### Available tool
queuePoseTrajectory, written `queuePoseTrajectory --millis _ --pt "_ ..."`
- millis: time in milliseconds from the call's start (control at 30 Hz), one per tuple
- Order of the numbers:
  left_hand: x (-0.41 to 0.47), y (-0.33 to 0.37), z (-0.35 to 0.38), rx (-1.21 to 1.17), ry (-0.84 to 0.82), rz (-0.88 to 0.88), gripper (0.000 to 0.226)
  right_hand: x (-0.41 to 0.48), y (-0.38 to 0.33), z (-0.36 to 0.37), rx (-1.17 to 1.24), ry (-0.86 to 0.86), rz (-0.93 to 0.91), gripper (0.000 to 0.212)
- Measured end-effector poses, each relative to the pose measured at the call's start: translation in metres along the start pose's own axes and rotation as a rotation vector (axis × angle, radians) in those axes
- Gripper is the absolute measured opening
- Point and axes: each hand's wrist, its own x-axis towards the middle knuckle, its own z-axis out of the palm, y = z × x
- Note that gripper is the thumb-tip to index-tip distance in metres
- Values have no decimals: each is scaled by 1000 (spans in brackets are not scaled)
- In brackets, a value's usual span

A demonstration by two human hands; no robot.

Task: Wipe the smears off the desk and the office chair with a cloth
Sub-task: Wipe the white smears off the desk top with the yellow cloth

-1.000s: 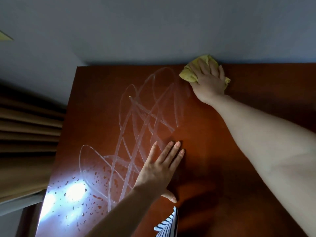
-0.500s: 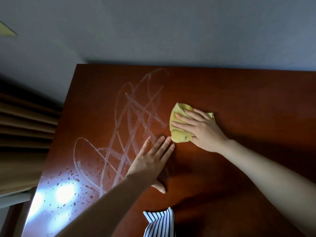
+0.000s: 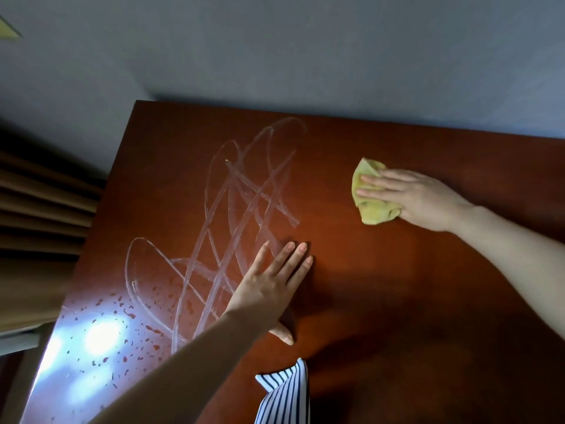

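Right hand (image 3: 426, 201) flat — on cloth (image 3: 373, 213) (yellow)

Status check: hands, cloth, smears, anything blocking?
Right hand flat on yellow cloth, pressing it to the desk. Left hand flat on desk at the smears edge. Smears unwiped, left of cloth. Nothing lies between them.

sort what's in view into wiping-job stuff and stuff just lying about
Job: crumpled yellow cloth under the right hand; whitish looping smears; reddish-brown wooden desk; left hand flat on it.
Not the job: beige pleated curtain; blue-and-white striped fabric.
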Motion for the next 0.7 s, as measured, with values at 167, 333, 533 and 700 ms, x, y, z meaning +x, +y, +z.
queuePoseTrajectory --millis 167,333,533,700 --pt "1 0 1 -20 10 8 142 47 12 -9 90 19 208 63" --pt "1 -1 1 -38 26 20 141 109 -6 -3 79 165 415 51" --pt "1 -2 3 -53 7 11 142 167 -55 11 88 108 514 50" --pt "1 -3 2 -26 13 -5 140 149 -90 25 5 88 288 53"
